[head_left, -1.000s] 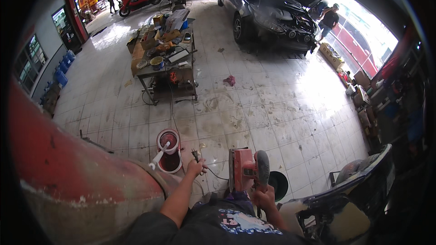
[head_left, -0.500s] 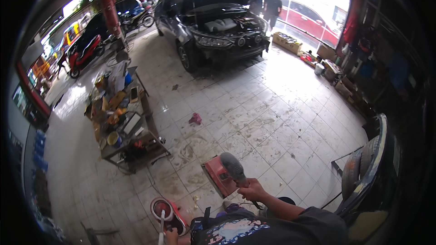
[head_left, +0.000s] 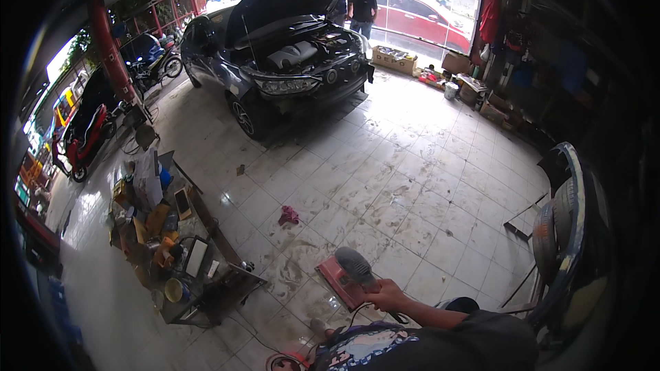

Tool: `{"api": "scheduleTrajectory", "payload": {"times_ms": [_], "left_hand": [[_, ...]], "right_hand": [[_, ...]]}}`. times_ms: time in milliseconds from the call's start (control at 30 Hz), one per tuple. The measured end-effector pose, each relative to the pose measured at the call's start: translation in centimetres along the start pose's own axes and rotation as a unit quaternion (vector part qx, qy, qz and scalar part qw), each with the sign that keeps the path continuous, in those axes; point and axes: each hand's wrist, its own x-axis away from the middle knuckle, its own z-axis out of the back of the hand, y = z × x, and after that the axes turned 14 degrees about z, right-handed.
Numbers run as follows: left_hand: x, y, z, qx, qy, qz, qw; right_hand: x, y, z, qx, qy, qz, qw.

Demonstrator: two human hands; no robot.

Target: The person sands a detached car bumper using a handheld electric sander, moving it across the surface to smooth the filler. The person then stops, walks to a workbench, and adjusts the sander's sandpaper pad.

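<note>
My right hand (head_left: 386, 296) grips the dark handle of a red power sander (head_left: 337, 282), held out in front of my dark printed shirt, with a cord hanging below it. I cannot make out my left hand at the lower edge. Part of a red bucket (head_left: 287, 361) shows there, mostly cut off or hidden by my body. Behind my right arm stands a dark bucket (head_left: 459, 306).
A cluttered metal-legged table (head_left: 206, 306) stands left, a car (head_left: 282, 79) with raised hood ahead. People stand behind it, one in black (head_left: 361, 10). Motorbikes (head_left: 86, 144) line the left. A loose bumper (head_left: 584, 247) and tires (head_left: 550, 227) are at right; a pink rag (head_left: 289, 214) lies midfloor.
My view has turned and moved, bringing the table lower left and the car more central. My left hand, earlier holding the plug and cord low by the buckets, has dropped from sight.
</note>
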Motion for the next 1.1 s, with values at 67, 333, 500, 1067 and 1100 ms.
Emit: {"api": "scheduleTrajectory", "payload": {"times_ms": [67,333,500,1067,1100], "left_hand": [[-4.4,5.9,2.5,0.036,0.000,-0.044,0.998],[-14.6,30.4,5.4,0.070,-0.112,-0.110,0.985],[-14.1,35.7,2.0,-0.028,-0.132,-0.149,0.980],[-12.8,24.3,5.4,0.119,0.034,0.119,0.985],[-12.7,24.7,4.8,0.123,0.024,0.104,0.987]], "right_hand": [[-1.1,-0.3,-0.6,0.003,0.032,-0.010,0.999],[-5.1,-0.8,-3.2,0.047,0.162,0.027,0.985],[-10.8,-1.7,-2.5,-0.002,0.205,-0.070,0.976],[-47.0,-8.8,-5.4,0.110,0.002,-0.022,0.994],[-48.3,-9.1,-6.3,0.104,-0.004,-0.014,0.994]]}}
